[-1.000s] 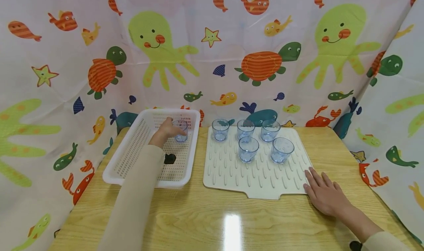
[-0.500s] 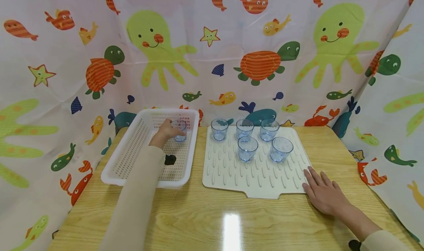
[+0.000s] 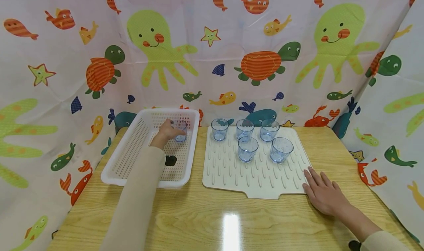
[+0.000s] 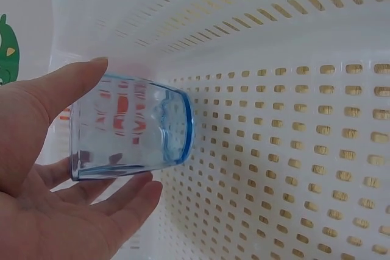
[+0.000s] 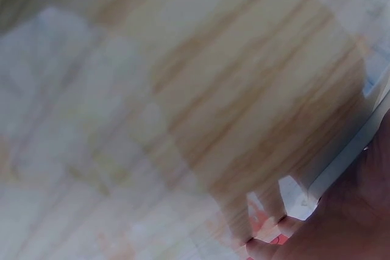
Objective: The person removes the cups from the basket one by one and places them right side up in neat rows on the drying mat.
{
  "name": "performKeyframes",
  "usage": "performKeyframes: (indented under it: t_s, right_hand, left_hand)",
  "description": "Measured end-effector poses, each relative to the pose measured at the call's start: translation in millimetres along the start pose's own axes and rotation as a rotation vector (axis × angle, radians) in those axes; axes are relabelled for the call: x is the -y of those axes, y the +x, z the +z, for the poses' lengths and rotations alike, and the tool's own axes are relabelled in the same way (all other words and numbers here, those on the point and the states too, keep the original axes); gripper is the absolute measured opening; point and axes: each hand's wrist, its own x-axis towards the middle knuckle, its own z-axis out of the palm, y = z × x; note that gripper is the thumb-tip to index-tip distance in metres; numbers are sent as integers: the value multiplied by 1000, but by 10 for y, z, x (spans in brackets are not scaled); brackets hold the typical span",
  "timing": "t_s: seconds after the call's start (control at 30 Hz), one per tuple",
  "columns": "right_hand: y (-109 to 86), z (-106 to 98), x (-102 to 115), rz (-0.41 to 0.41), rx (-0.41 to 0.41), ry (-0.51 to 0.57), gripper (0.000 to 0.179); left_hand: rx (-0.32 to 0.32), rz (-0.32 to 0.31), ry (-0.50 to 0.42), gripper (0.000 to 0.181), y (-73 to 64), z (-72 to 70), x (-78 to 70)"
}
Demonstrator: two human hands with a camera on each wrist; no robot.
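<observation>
My left hand (image 3: 167, 132) reaches into the white plastic basket (image 3: 193, 148) and holds a clear bluish drinking glass (image 3: 181, 127). In the left wrist view the thumb lies along one side of the glass (image 4: 131, 126) and the fingers (image 4: 137, 202) curl round the other. The glass stands upright on the basket's perforated floor, near the back right. My right hand (image 3: 324, 195) lies flat, fingers spread, fingertips on the right front edge of a cream draining mat (image 3: 228, 170). In the right wrist view, part of that hand (image 5: 353, 223) shows beside the mat's edge.
Several similar glasses stand upright on the mat: a back row of three, including a left one (image 3: 220, 129), and two in front, including a right one (image 3: 281, 150). A printed cloth (image 3: 215, 19) hangs behind the wooden table (image 3: 185, 218). A dark patch (image 3: 170, 160) shows in the basket.
</observation>
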Motion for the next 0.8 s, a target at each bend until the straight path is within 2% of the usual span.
performKeyframes:
  t_s: [0.3,0.4,0.8]
  right_hand:
    - [0,-10,-9,3,10,8,68]
    - [-3,-12,-7,4,14,8,68]
    - [6,-5,-7,6,18,5,69]
  left_hand:
    - [-28,68,52,88,-111,-91,-118]
    - [-36,90,44,87,-142,-126,-170]
    - [6,148,-8,85,-310,-246,-335]
